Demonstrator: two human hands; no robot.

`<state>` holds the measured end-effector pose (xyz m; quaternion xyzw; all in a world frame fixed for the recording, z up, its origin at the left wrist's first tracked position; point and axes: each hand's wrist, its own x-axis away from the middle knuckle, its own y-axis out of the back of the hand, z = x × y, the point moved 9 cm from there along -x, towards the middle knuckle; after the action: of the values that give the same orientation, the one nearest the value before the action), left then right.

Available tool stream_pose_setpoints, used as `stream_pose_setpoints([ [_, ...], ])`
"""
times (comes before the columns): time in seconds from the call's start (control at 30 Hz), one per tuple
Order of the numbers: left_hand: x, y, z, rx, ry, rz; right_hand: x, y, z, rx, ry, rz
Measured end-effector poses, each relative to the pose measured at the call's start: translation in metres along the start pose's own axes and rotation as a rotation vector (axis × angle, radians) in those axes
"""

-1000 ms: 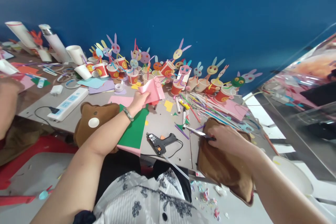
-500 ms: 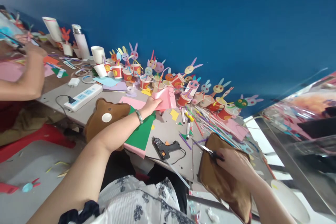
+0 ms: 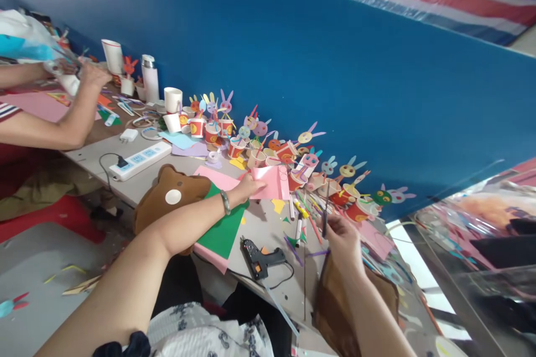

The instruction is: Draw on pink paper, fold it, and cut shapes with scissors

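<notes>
Between its fingers my left hand (image 3: 250,185) grips a sheet of pink paper (image 3: 274,183), which has faint outlines drawn near its right edge. My right hand (image 3: 341,239) is closed on a pair of scissors (image 3: 325,217), whose blades point up toward the paper cups. The scissors are apart from the pink sheet. Under my left forearm lie a green sheet (image 3: 224,231) and a brown bear-shaped cushion (image 3: 184,192). A brown cloth piece (image 3: 335,301) lies beneath my right forearm. The black glue gun (image 3: 262,259) rests between my arms.
Along the blue wall stand paper cups with paper rabbit figures (image 3: 288,150). Markers (image 3: 299,228) and coloured sticks lie before them. A white power strip (image 3: 142,160) sits left of the cushion. Another person's arm (image 3: 77,122) works at the far left.
My right hand has lifted the scissors off the brown cloth and moved up and left, turning the blades upward. My left hand still holds the pink paper. The head view has shifted.
</notes>
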<state>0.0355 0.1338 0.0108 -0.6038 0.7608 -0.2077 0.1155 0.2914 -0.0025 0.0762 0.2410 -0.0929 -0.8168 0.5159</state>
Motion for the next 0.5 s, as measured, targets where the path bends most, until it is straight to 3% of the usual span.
stream_pose_setpoints([
  [0.13, -0.002, 0.002, 0.008, -0.098, 0.026, -0.019, -0.007, -0.040, -0.025, -0.185, -0.068, -0.044],
  [0.2, -0.002, 0.002, 0.014, -0.105, 0.062, -0.012, -0.003, -0.055, -0.039, -0.217, -0.114, 0.023],
  [0.3, -0.001, -0.002, 0.018, -0.085, 0.097, 0.015, 0.009, -0.066, -0.050, -0.288, -0.159, 0.096],
  [0.5, 0.002, 0.002, 0.023, -0.129, 0.088, -0.016, 0.023, -0.073, -0.045, -0.377, -0.172, 0.188],
])
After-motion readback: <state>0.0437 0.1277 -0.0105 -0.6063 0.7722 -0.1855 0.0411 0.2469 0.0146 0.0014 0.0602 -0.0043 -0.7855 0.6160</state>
